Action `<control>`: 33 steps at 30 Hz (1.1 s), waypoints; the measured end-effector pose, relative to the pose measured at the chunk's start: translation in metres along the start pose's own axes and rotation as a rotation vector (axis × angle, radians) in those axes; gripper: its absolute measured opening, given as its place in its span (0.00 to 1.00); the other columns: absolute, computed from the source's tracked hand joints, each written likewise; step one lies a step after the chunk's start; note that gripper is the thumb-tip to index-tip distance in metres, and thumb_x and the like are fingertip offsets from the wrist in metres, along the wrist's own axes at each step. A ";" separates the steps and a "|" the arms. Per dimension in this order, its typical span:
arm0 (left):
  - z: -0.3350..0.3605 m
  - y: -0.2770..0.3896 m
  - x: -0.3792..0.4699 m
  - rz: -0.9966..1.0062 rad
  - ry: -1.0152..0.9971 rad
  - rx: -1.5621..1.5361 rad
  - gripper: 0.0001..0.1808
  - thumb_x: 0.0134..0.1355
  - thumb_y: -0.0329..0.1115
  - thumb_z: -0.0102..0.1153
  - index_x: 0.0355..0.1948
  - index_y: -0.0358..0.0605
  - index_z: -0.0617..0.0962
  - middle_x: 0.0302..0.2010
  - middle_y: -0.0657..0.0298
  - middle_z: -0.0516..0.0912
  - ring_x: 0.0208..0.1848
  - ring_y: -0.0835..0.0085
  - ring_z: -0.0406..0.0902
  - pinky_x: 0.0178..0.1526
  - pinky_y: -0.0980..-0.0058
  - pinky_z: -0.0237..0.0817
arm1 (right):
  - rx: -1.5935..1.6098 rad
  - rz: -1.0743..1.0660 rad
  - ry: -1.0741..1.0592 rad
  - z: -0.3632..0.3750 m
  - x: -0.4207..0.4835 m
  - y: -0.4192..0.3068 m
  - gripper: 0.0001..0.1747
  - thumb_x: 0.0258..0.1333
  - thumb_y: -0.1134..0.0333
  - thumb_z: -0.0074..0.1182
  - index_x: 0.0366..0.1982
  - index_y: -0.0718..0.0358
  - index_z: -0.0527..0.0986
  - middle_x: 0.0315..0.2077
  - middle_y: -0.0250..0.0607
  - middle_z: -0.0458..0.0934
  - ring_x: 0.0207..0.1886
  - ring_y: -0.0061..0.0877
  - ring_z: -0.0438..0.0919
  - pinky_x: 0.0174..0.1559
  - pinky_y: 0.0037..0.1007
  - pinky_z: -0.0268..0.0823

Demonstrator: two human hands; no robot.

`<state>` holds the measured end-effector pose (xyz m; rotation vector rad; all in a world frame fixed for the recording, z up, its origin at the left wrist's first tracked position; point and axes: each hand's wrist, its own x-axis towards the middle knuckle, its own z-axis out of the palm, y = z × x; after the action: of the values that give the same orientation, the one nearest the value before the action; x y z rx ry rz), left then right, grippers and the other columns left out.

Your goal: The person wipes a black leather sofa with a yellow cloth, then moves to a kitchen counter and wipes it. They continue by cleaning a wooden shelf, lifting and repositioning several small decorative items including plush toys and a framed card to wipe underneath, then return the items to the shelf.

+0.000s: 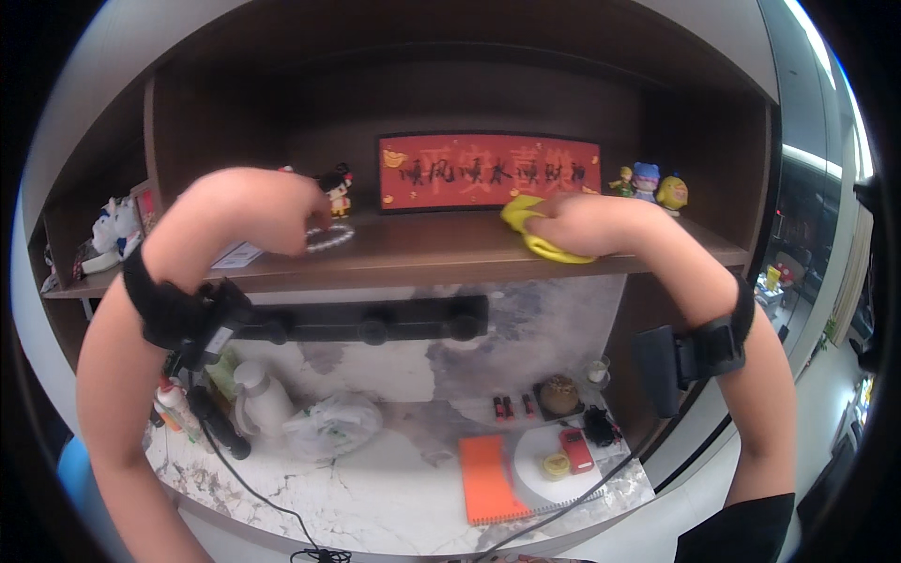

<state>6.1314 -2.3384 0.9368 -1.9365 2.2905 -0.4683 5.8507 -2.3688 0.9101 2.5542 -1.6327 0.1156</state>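
My right hand (584,222) grips a folded yellow cloth (556,250) against the front part of a brown wooden shelf (422,243). Behind the cloth, a framed red panel (489,172) with black brush lettering leans at the back. My left hand (285,211) is at the left end of a pale beaded bracelet (336,238); its fingertips are partly hidden, so whether they pinch the beads cannot be told. Just beyond that hand stands a small dark-haired figurine (339,191). White printed paper (238,255) lies partly behind my left wrist.
Several toy figurines (646,181) stand at the shelf's right end, and a white plush toy (116,225) at far left. On the marble-patterned counter (408,492) below are a white jug (260,397), a plastic bag (338,422) and an orange notebook (489,478). Cables (563,510) hang below my forearms.
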 end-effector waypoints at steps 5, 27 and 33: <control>-0.050 0.015 0.008 0.035 0.009 -0.156 0.31 0.47 0.34 0.63 0.55 0.41 0.73 0.38 0.58 0.81 0.35 0.69 0.79 0.38 0.75 0.70 | 0.022 0.167 0.019 0.001 -0.040 0.053 0.25 0.61 0.53 0.34 0.43 0.65 0.75 0.40 0.51 0.77 0.43 0.37 0.76 0.48 0.34 0.65; -0.058 0.049 0.147 0.201 0.098 0.003 0.44 0.45 0.43 0.70 0.61 0.40 0.64 0.57 0.50 0.71 0.58 0.56 0.69 0.57 0.65 0.62 | -0.175 0.272 -0.108 -0.020 -0.042 0.062 0.27 0.62 0.50 0.35 0.44 0.62 0.77 0.42 0.48 0.78 0.46 0.35 0.76 0.51 0.32 0.65; -0.052 0.043 0.176 0.239 -0.032 -0.063 0.35 0.48 0.45 0.67 0.55 0.40 0.71 0.52 0.51 0.76 0.54 0.57 0.73 0.54 0.65 0.64 | -0.267 0.229 -0.263 -0.029 -0.013 0.058 0.27 0.62 0.53 0.34 0.43 0.67 0.76 0.43 0.51 0.77 0.47 0.38 0.76 0.51 0.34 0.65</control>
<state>6.0441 -2.4952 0.9936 -1.6516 2.5003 -0.3403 5.7922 -2.3774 0.9397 2.2526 -1.8794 -0.4090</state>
